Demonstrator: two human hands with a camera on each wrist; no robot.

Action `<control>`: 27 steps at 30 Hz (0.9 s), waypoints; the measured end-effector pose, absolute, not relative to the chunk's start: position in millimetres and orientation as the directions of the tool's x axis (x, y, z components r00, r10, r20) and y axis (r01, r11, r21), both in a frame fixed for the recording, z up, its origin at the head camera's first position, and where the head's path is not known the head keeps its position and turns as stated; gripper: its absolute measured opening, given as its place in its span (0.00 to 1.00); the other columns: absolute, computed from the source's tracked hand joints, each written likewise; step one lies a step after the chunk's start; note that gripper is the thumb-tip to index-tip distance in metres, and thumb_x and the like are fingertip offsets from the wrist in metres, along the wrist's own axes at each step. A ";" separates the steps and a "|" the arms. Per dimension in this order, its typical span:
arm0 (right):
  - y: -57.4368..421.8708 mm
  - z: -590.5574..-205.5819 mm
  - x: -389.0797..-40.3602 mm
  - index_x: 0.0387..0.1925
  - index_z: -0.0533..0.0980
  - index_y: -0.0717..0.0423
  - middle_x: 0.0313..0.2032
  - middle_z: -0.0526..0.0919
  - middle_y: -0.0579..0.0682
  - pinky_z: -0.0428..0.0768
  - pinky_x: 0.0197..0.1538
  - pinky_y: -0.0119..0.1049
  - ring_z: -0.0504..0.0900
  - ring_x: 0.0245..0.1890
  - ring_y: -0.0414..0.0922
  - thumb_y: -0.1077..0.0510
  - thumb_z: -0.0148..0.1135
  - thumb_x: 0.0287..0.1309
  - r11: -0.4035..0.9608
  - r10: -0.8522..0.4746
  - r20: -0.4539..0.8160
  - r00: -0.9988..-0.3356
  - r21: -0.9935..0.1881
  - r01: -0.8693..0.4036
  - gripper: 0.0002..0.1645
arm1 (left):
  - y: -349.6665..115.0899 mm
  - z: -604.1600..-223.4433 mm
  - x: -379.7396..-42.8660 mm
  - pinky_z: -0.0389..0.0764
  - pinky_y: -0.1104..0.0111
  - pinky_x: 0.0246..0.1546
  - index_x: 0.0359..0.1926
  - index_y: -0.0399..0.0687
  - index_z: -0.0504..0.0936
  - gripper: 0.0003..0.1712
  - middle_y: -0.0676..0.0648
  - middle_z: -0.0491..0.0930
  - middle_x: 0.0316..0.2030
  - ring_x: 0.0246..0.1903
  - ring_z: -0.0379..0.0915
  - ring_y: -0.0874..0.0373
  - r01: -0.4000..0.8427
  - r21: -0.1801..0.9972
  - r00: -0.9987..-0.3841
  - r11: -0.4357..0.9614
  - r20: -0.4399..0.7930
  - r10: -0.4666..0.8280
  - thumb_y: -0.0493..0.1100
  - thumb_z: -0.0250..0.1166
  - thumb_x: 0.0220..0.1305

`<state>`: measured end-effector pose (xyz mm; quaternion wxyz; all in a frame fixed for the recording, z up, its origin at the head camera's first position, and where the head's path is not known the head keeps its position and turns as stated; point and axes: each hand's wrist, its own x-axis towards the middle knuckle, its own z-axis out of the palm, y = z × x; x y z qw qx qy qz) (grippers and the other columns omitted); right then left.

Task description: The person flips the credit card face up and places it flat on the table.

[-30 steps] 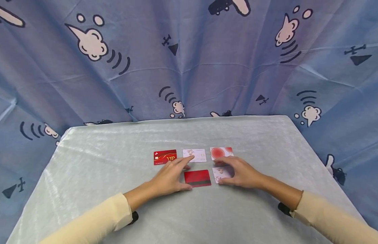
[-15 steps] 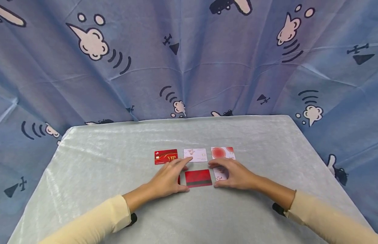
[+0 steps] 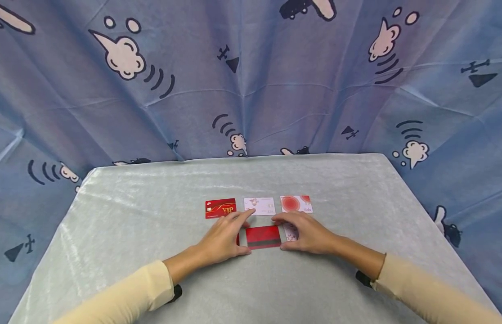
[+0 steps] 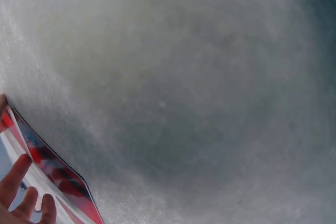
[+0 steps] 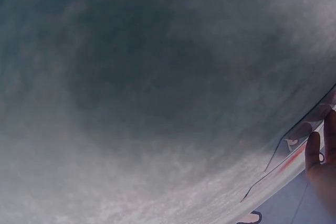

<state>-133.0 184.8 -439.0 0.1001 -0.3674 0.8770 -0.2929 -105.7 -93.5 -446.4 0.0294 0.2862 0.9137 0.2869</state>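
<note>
In the head view my left hand point(image 3: 219, 235) is over a red card point(image 3: 237, 239), nearly all hidden beneath it. Its index finger reaches to a white card with upside-down VIP print point(image 3: 265, 205), and its thumb tip lies by the lower left corner of a red card with a dark stripe point(image 3: 263, 236). My right hand point(image 3: 311, 232) arches over a white patterned card point(image 3: 290, 232), thumb and fingertips at the striped card's right corners. Fingers point(image 4: 14, 179) are spread above a reddish card point(image 4: 60, 182) in the left wrist view. The right wrist view shows fingers point(image 5: 313, 153) beside a card point(image 5: 301, 134).
Behind the hands, a red VIP card point(image 3: 213, 209) and a white card with red circles point(image 3: 290, 204) flank the white VIP card in the back row. A pale cloth covers the table point(image 3: 154, 202). A blue patterned curtain point(image 3: 275, 108) hangs along its back edge.
My right hand has slid left, from the white patterned card toward the striped red card. My left thumb has drawn back slightly left, baring an edge of the red card underneath.
</note>
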 end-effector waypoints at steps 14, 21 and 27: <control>183.1 -438.5 -133.4 0.63 0.73 0.53 0.57 0.80 0.45 0.76 0.59 0.49 0.76 0.55 0.41 0.52 0.79 0.47 0.586 -0.691 0.019 -0.723 -0.572 -0.574 0.41 | -92.1 -444.7 -106.3 0.71 0.56 0.58 0.74 0.49 0.63 0.54 0.50 0.82 0.49 0.61 0.68 0.52 0.517 0.540 -0.827 0.664 0.114 0.551 0.49 0.80 0.48; 182.3 -437.6 -135.1 0.63 0.74 0.53 0.57 0.80 0.45 0.77 0.59 0.48 0.76 0.56 0.42 0.52 0.79 0.47 0.585 -0.694 0.019 -0.720 -0.568 -0.579 0.41 | -91.3 -441.8 -108.3 0.72 0.56 0.56 0.74 0.47 0.63 0.53 0.49 0.82 0.47 0.57 0.70 0.52 0.541 0.545 -0.810 0.641 0.131 0.572 0.45 0.80 0.48; 182.8 -438.2 -134.7 0.63 0.74 0.53 0.57 0.80 0.45 0.77 0.59 0.48 0.76 0.55 0.42 0.52 0.79 0.46 0.587 -0.693 0.021 -0.721 -0.565 -0.580 0.41 | -90.0 -439.7 -110.2 0.73 0.56 0.54 0.74 0.47 0.62 0.53 0.49 0.82 0.46 0.55 0.71 0.53 0.544 0.544 -0.802 0.639 0.114 0.586 0.44 0.80 0.48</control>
